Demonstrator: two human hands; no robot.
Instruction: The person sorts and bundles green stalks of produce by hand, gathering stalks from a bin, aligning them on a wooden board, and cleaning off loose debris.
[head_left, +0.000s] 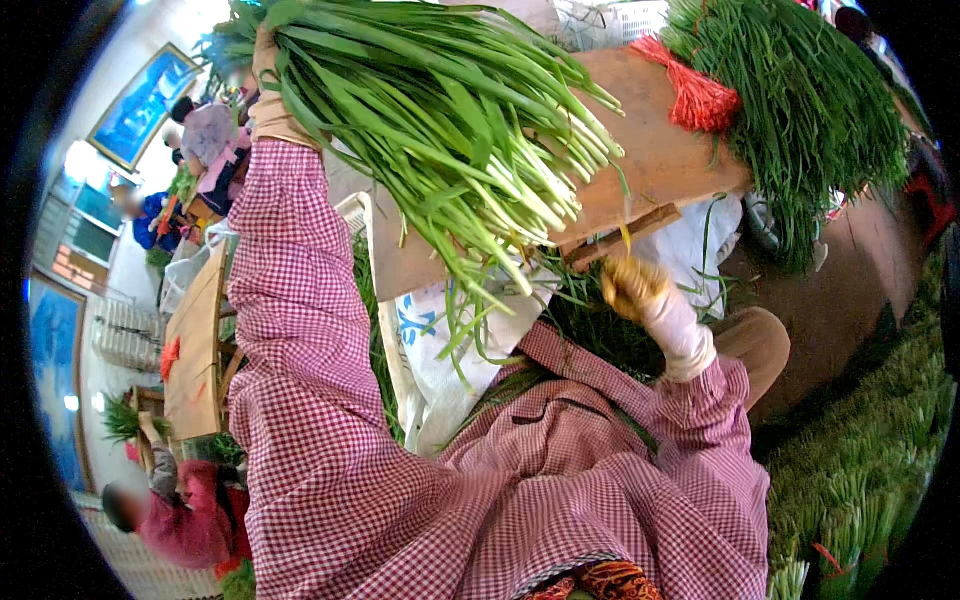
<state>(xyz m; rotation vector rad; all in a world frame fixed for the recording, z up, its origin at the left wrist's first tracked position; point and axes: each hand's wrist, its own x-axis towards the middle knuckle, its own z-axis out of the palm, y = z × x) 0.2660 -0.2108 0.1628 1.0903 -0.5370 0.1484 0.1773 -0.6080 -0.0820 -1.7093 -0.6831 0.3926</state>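
A large bunch of garlic chives (460,130), with flat green leaves and pale stem ends, is held up over the left part of a brown board. My left hand (266,85), in a tan glove, grips it at the leafy end; leaves hide most of the fingers. The stem ends fan toward the right, and a few loose leaves droop below. My right hand (637,288), in a stained yellowish glove, is closed just beyond the board's near edge. A thin yellowed leaf (626,238) rises from its fingertips, slightly blurred.
On the brown board (650,160) lie red ties (690,90) and a big heap of chives (800,110), overhanging the right edge. A white sack (450,340) hangs before me. More chives (870,470) cover the floor at right. Other people (195,515) work at left by another table (195,340).
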